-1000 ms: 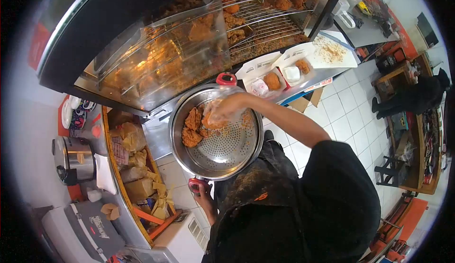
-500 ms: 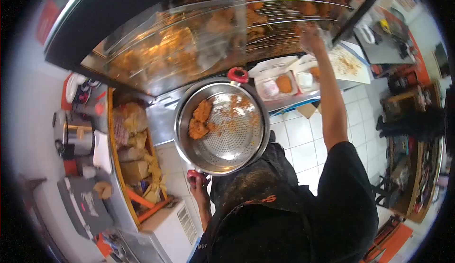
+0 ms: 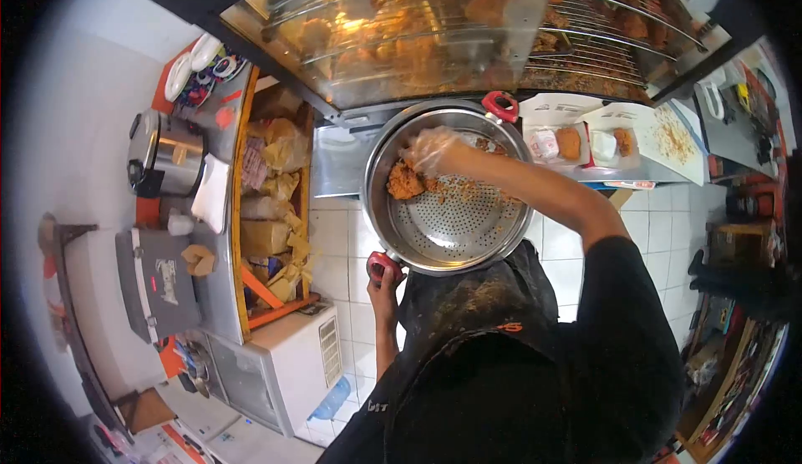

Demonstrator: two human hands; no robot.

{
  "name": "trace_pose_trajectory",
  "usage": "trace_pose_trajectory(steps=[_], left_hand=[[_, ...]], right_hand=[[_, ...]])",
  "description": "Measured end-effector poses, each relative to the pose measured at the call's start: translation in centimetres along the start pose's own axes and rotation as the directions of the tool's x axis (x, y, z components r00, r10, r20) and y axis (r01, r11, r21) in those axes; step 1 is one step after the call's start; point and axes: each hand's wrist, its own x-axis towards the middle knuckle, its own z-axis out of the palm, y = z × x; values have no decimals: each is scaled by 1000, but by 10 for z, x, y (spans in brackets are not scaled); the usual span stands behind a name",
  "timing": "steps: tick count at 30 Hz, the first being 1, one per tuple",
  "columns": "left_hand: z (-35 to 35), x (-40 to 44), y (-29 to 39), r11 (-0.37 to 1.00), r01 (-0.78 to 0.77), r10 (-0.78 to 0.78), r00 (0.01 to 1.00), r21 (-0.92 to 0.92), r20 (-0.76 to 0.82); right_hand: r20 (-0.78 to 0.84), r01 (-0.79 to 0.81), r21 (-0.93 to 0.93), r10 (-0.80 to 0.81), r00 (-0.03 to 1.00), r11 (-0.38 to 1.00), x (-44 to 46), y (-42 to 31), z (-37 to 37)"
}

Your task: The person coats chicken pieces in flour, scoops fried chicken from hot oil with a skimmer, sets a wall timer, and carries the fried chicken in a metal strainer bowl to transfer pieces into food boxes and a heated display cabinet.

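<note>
A round steel pot with a perforated steamer bottom is held against my apron. My left hand is closed around its near red handle. The far red handle has no hand on it. Inside the pot, my right hand, in a clear plastic glove, has its fingers curled on fried chicken at the left side; glove and motion blur partly hide the grip. A browned piece of fried chicken shows just below the fingers. Crumbs lie over the perforated bottom.
Ahead stands a glass display cabinet with fried chicken on wire racks. Open white boxes with chicken and wrapped portions sit at its base, beside a crumb-covered board. Left are a rice cooker and a shelf with bags.
My right hand has come from the cabinet racks down into the pot, onto the chicken. My left hand keeps the handle. The view has shifted, so the surroundings sit further right.
</note>
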Motion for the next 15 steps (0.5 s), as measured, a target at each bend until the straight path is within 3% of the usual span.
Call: trace_pose_trajectory(steps=[2, 4, 5, 6, 7, 8, 9, 10, 11, 12, 13, 14, 15], left_hand=[[2, 0, 3, 1000, 12, -12, 1000, -16, 1], [0, 1, 1, 998, 28, -28, 1000, -49, -3], [-6, 5, -5, 998, 43, -43, 999, -43, 5], [-13, 9, -12, 998, 57, -57, 998, -37, 9], [-12, 8, -9, 997, 70, -69, 997, -42, 27], [-13, 8, -10, 997, 70, -69, 997, -20, 23], [-8, 5, -7, 998, 60, -60, 998, -30, 3], [-3, 0, -1, 998, 53, -53, 998, -38, -19], [-2, -1, 4, 998, 61, -61, 998, -16, 17], [0, -3, 10, 997, 76, -76, 996, -2, 48], [-1, -2, 9, 997, 83, -83, 995, 10, 55], [-3, -3, 8, 996, 89, -90, 994, 23, 57], [-7, -1, 5, 995, 97, -98, 994, 37, 56]], right_hand=[[-37, 3, -35, -4, 999, 999, 2, 2, -9], [306, 120, -61, -96, 947, 991, -8, -10, -46], [177, 193, -61, -180, 968, 979, -15, -8, -36], [181, 177, -69, -162, 970, 982, -18, -4, -29], [349, -45, 157, -13, 937, 987, -21, -4, -33], [531, -298, 330, 85, 843, 896, -27, 0, -41], [592, -406, 445, 78, 802, 798, -47, -5, -93], [603, -425, 437, 92, 792, 793, -64, -1, -92], [546, -513, 789, -4, 838, 339, -83, 2, -92], [437, -434, 871, -37, 899, -231, -101, 8, -93], [440, -434, 870, -26, 897, -236, -119, 15, -101], [357, -311, 878, 66, 932, -364, -140, 21, -118], [360, -313, 876, 65, 931, -368, -139, 22, -118]])
